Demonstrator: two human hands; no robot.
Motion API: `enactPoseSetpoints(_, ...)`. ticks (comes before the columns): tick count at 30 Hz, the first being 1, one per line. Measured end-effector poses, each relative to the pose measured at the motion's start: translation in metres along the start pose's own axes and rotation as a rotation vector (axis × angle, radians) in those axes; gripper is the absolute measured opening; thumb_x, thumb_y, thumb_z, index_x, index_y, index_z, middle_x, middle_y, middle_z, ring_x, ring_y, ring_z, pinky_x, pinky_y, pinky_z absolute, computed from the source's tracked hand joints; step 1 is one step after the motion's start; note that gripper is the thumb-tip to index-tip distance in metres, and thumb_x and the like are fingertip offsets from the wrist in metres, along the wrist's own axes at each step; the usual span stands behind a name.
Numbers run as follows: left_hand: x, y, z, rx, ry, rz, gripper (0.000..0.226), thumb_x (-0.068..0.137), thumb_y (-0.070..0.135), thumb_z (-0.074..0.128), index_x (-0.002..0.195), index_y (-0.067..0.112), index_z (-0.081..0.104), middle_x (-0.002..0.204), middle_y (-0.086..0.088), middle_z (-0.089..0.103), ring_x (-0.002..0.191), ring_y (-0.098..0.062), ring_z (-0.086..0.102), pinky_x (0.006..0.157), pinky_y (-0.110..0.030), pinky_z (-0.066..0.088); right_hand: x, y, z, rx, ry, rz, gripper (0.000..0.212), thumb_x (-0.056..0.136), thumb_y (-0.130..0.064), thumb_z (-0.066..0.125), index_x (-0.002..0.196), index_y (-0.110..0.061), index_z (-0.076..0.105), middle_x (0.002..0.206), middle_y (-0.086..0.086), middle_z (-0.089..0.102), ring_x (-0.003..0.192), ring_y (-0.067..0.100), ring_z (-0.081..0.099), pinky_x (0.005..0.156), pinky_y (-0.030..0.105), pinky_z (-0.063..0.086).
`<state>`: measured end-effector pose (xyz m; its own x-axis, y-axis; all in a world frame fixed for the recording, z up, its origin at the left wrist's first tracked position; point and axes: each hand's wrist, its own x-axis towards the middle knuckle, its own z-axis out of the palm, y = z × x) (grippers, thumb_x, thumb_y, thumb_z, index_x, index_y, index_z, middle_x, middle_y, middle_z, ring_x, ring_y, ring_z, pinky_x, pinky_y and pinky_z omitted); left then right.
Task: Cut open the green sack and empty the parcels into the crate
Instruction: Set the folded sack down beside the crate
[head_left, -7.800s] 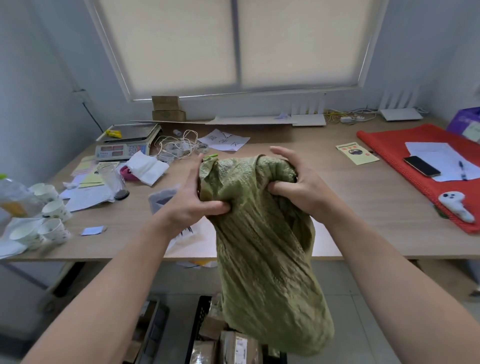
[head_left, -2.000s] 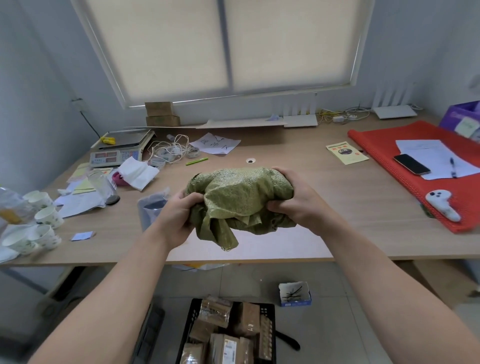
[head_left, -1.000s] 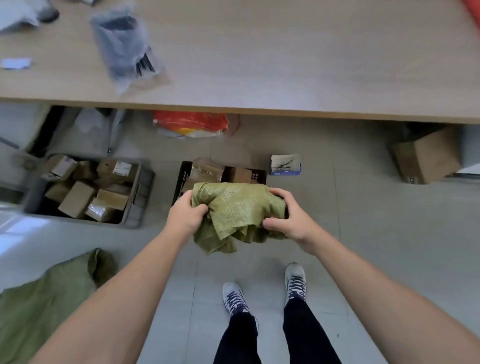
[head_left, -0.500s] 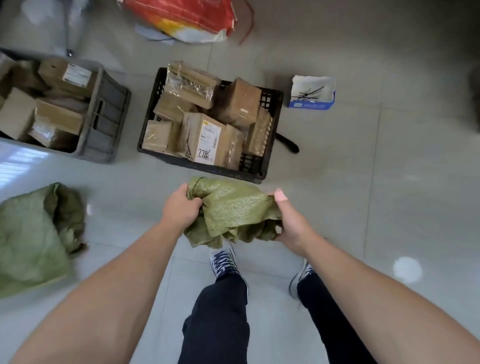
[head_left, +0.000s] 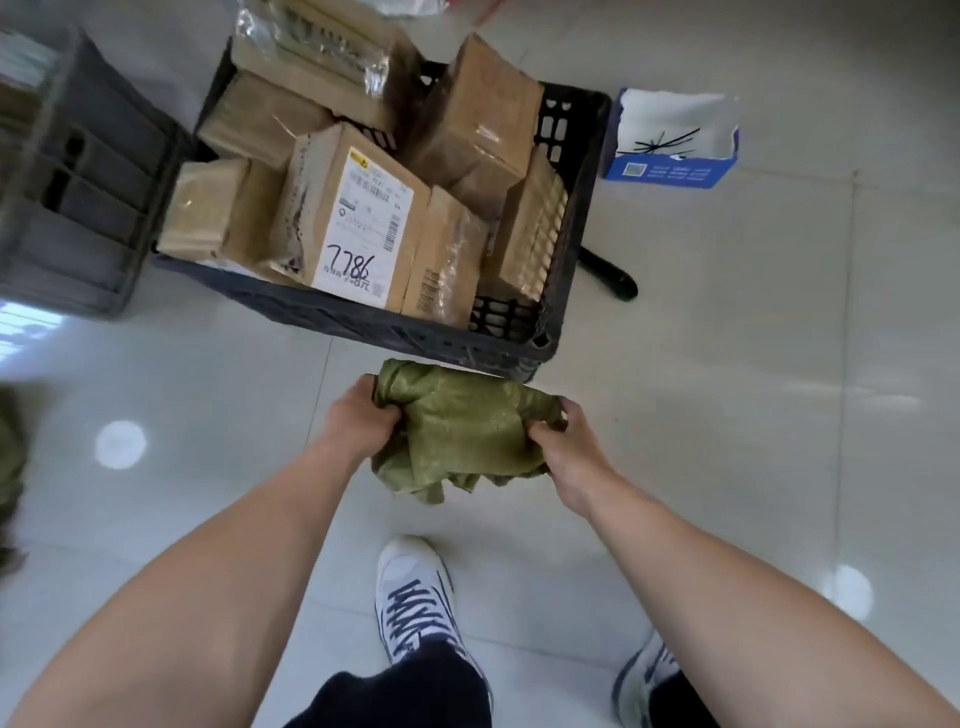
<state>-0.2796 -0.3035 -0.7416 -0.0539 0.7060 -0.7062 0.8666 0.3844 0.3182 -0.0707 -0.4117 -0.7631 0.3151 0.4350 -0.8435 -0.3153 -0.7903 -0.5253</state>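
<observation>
Centre frame, and the green sack (head_left: 467, 431) is held up as a crumpled, bunched bundle, just below the near wall of the black crate (head_left: 363, 325) in the picture. It is gripped at both ends: the left hand (head_left: 358, 421) is clenched round its left edge, fingers curled into the cloth, and the right hand (head_left: 569, 452) is closed on its right edge, thumb pressed on top. Loose folds are seen hanging under the bundle. Upper centre, the crate is piled with brown cardboard parcels (head_left: 478, 119) (one, the labelled box (head_left: 358, 218), is marked with handwritten digits), several standing above the rim. A grey crate (head_left: 78, 208) is set at the upper left, near the black one. A blue-and-white carton (head_left: 670, 174) is placed at the upper right, and a dark handle-like object (head_left: 610, 278) is glimpsed beside the crate's right wall. A white trainer (head_left: 415, 597) is planted on the tiled floor (head_left: 779, 415), bottom centre.
</observation>
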Motion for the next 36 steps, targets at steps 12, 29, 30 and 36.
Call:
enactPoseSetpoints(12,0.071,0.01,0.023,0.345,-0.021,0.067,0.035,0.092,0.025,0.051,0.125,0.015,0.049,0.12,-0.015,0.053,0.107,-0.032,0.055,0.093,-0.039,0.047,0.068,0.016,0.004,-0.233,-0.011,-0.042,0.049,0.091,-0.022,0.067,0.134,-0.027,0.042,0.116,0.003,0.055,0.098,0.026,0.06,0.067,0.032,0.053)
enactPoseSetpoints(29,0.065,0.018,0.016,0.319,-0.071,0.031,0.041,0.089,0.028,0.049,0.128,0.019,0.042,0.118,-0.015,0.059,0.097,-0.03,0.055,0.079,-0.034,0.045,0.069,0.006,0.0,-0.344,-0.039,-0.058,0.048,0.089,-0.033,0.059,0.134,-0.024,0.045,0.115,0.005,0.059,0.099,0.025,0.06,0.077,0.035,0.053)
enactPoseSetpoints(30,0.064,0.017,0.014,0.307,-0.073,0.031,0.041,0.09,0.029,0.048,0.13,0.021,0.04,0.119,-0.015,0.059,0.094,-0.029,0.053,0.079,-0.034,0.045,0.069,0.006,-0.001,-0.326,-0.042,-0.056,0.048,0.089,-0.034,0.059,0.134,-0.024,0.046,0.114,0.004,0.059,0.098,0.024,0.06,0.079,0.036,0.053)
enactPoseSetpoints(36,0.059,0.02,0.005,0.257,-0.031,0.055,0.053,0.095,0.037,0.043,0.145,0.027,0.03,0.136,-0.017,0.051,0.115,-0.035,0.055,0.086,-0.037,0.045,0.062,-0.001,-0.01,-0.242,-0.034,-0.059,0.06,0.088,-0.047,0.057,0.143,-0.028,0.042,0.126,0.004,0.057,0.101,0.023,0.06,0.09,0.041,0.051)
